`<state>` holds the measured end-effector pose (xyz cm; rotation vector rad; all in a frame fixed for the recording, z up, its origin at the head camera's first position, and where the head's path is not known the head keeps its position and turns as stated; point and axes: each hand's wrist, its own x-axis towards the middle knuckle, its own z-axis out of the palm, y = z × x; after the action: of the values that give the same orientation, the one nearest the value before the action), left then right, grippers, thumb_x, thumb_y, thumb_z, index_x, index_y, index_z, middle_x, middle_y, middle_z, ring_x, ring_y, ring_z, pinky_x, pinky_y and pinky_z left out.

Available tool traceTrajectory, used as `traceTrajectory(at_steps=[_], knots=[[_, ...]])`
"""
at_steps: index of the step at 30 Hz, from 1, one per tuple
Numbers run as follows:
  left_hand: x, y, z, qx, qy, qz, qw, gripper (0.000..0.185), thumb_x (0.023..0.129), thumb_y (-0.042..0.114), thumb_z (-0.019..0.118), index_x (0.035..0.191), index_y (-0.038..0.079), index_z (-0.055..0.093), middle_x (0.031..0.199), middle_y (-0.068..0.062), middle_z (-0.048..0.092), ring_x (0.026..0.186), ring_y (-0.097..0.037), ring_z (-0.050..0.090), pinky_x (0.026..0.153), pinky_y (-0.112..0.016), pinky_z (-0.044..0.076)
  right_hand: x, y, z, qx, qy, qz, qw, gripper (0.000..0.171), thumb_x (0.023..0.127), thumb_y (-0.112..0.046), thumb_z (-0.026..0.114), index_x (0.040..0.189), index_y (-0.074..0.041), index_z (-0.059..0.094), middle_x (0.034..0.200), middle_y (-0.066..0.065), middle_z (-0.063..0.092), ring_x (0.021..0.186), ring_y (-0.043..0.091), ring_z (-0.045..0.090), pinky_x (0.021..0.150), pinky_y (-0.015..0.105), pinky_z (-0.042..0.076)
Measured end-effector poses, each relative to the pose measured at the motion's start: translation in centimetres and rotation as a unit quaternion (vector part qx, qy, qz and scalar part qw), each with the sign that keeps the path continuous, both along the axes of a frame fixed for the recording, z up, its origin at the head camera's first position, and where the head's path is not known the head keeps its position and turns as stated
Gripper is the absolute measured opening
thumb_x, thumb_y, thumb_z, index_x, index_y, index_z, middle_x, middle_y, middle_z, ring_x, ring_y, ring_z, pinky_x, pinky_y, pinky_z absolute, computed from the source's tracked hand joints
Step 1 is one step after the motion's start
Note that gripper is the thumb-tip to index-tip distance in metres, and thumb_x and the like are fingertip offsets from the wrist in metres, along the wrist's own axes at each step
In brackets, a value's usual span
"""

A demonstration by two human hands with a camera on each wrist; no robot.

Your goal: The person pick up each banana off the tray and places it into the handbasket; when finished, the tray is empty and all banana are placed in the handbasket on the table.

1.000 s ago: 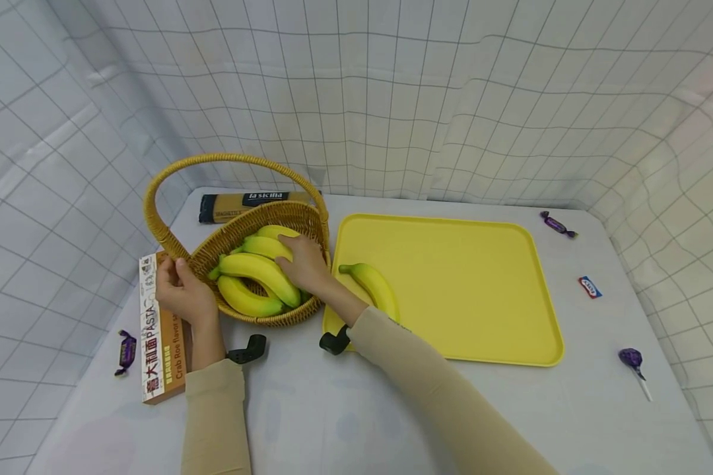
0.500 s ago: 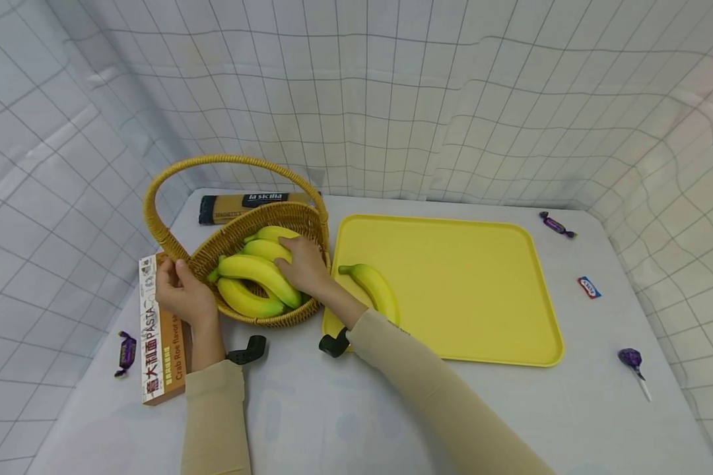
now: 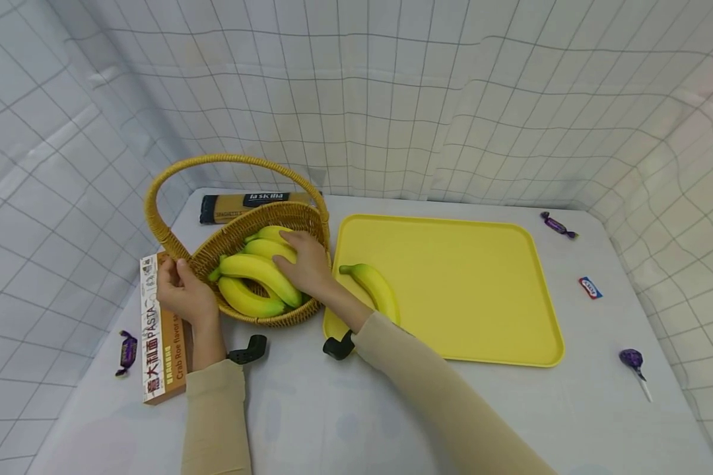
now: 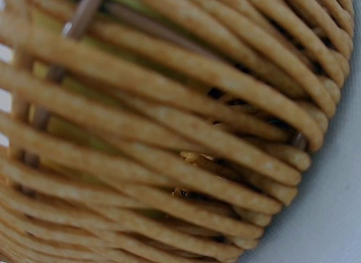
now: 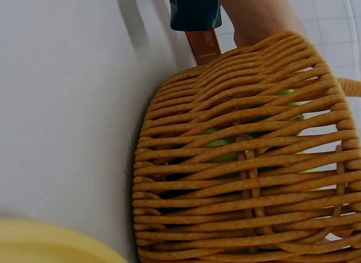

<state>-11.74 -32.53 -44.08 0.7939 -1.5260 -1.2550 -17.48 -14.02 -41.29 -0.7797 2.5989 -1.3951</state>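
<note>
Left hand [image 3: 181,293] grips the near-left rim of the woven wicker handled basket [image 3: 309,218] on the grey tabletop [image 3: 333,409]. Right hand [image 3: 309,264] lies inside, fingers curled over the yellow bananas [image 3: 255,270]. Beyond, one single banana [image 3: 374,287] rests on the yellow rectangular plastic tray [image 3: 463,284].
</note>
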Motion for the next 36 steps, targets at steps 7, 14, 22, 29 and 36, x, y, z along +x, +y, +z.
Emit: traceTrajectory(at_steps=[7,14,22,29,36], knots=[[-0.1,0.0,-0.1,-0.009,0.009,-0.003,0.9999,0.027,0.100,0.015,0.053,0.120,0.001,0.066,0.116,-0.013,0.066,0.106,-0.009,0.059,0.094,-0.022,0.045,1.1,1.4,0.2,-0.005,0.042,0.010,0.999,0.052,0.094,-0.026,0.065,0.141,-0.008,0.052,0.141,0.012,0.053,0.131,0.026,0.049,0.108,0.039,0.039],[0.0,0.1,0.0,-0.006,0.005,-0.005,1.0000,0.028,0.100,0.017,0.053,0.121,0.003,0.066,0.117,-0.011,0.066,0.107,-0.008,0.059,0.094,-0.023,0.046,3.5,4.2,1.0,-0.057,0.037,0.026,0.997,0.053,0.093,-0.023,0.066,0.141,-0.006,0.052,0.141,0.012,0.053,0.131,0.027,0.048,0.108,0.041,0.039],[-0.1,0.0,-0.2,-0.016,0.010,0.003,0.9998,0.026,0.100,0.016,0.054,0.117,0.002,0.067,0.114,-0.014,0.067,0.102,-0.007,0.059,0.090,-0.021,0.045,5.4,7.8,1.3,-0.109,0.028,0.031,0.993,0.053,0.091,-0.022,0.069,0.139,-0.007,0.054,0.141,0.008,0.053,0.134,0.023,0.047,0.108,0.040,0.040],[-0.2,0.2,-0.1,-0.018,0.012,0.003,0.9998,0.025,0.100,0.015,0.054,0.116,0.003,0.068,0.112,-0.012,0.068,0.099,-0.005,0.058,0.088,-0.020,0.045,6.1,11.2,1.0,-0.114,0.032,0.000,0.993,0.054,0.090,-0.023,0.070,0.140,-0.011,0.054,0.140,0.004,0.053,0.130,0.020,0.051,0.105,0.041,0.043],[-0.1,0.3,-0.1,-0.009,0.007,0.009,0.9999,0.024,0.100,0.017,0.055,0.114,0.005,0.070,0.112,-0.011,0.068,0.097,-0.003,0.058,0.087,-0.020,0.044,5.8,14.2,0.2,-0.117,0.056,-0.038,0.991,0.054,0.088,-0.020,0.073,0.138,-0.008,0.055,0.138,0.009,0.055,0.130,0.025,0.050,0.106,0.044,0.042]])
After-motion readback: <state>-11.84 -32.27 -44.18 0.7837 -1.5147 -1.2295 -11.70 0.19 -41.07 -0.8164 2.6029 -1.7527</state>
